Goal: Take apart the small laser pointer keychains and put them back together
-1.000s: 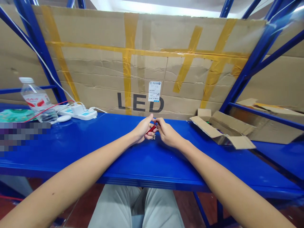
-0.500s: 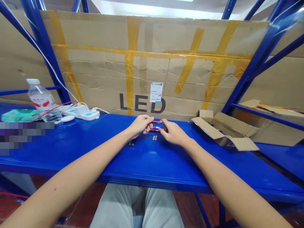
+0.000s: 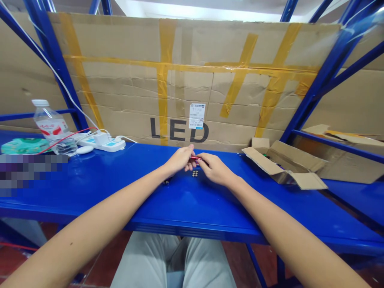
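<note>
A slim red metallic tube [image 3: 195, 158], shaped like a pen, is held between my two hands above the table. My left hand [image 3: 181, 158] has its fingers closed round the tube's left end. My right hand [image 3: 213, 167] pinches the other end between thumb and fingers. Just below the hands, several small round silver pieces [image 3: 195, 173] like button cells lie grouped on the blue table [image 3: 186, 208]. Dark ends of slim tubes [image 3: 166, 182] show beside my left wrist, mostly covered by the forearm. Another red tube under the hands is largely hidden.
An open cardboard box [image 3: 282, 162] stands at the right. On the left are a water bottle [image 3: 52, 128], a green packet [image 3: 25, 146] and a white power strip [image 3: 109, 144] with cables. A large carton [image 3: 132, 92] marked LED rises behind the table.
Both hands have drawn closer together round the red tube, so less of it shows. My left thumb has shifted up, and the dark tubes by my left wrist are more covered.
</note>
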Demonstrator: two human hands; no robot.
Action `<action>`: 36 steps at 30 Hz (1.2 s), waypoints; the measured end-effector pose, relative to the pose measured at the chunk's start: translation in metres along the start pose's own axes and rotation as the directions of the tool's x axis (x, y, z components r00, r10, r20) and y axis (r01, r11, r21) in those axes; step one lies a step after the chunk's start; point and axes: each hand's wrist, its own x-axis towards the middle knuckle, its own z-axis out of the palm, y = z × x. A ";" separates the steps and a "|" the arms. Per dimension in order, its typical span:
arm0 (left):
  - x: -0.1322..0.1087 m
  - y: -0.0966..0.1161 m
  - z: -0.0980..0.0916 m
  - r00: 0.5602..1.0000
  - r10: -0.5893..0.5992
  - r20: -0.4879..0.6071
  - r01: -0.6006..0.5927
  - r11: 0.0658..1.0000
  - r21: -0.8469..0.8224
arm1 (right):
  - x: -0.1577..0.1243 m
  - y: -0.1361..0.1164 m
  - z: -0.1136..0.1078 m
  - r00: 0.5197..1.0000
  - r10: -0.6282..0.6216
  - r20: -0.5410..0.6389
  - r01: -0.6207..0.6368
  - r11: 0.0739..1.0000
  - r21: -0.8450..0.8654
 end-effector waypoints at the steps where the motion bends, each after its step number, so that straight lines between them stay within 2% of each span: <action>1: 0.001 0.000 -0.001 1.000 -0.015 -0.026 0.014 0.997 -0.071 | 0.000 0.001 0.000 0.999 0.024 -0.029 -0.024 1.000 0.001; 3: 0.004 0.001 -0.004 0.997 -0.035 -0.064 0.018 0.971 -0.239 | 0.000 0.004 -0.002 0.990 0.086 -0.108 -0.087 0.996 0.002; 6: 0.005 0.003 -0.011 0.999 -0.027 -0.046 0.003 0.897 -0.442 | 0.001 0.010 -0.007 0.964 0.157 -0.213 -0.161 0.987 0.001; 10: 0.004 0.005 -0.016 1.000 -0.018 0.002 0.016 0.836 -0.549 | 0.002 0.014 -0.014 0.940 0.198 -0.277 -0.208 0.978 -0.006; 22: 0.003 0.004 -0.016 0.998 -0.009 0.059 0.041 0.823 -0.566 | 0.001 0.013 -0.011 0.954 0.155 -0.258 -0.187 0.977 -0.104; 26: 0.002 0.004 -0.015 0.998 0.005 0.066 0.033 0.834 -0.551 | 0.001 0.009 -0.012 0.959 0.129 -0.253 -0.148 0.987 -0.057; 31: -0.001 0.006 -0.014 0.996 0.009 0.090 0.039 0.854 -0.519 | -0.001 0.000 -0.008 0.986 0.058 -0.158 -0.059 0.998 0.002; 36: -0.001 0.006 -0.015 0.992 0.021 0.125 0.043 0.870 -0.491 | -0.002 -0.003 -0.003 0.988 0.009 -0.152 -0.006 1.000 0.023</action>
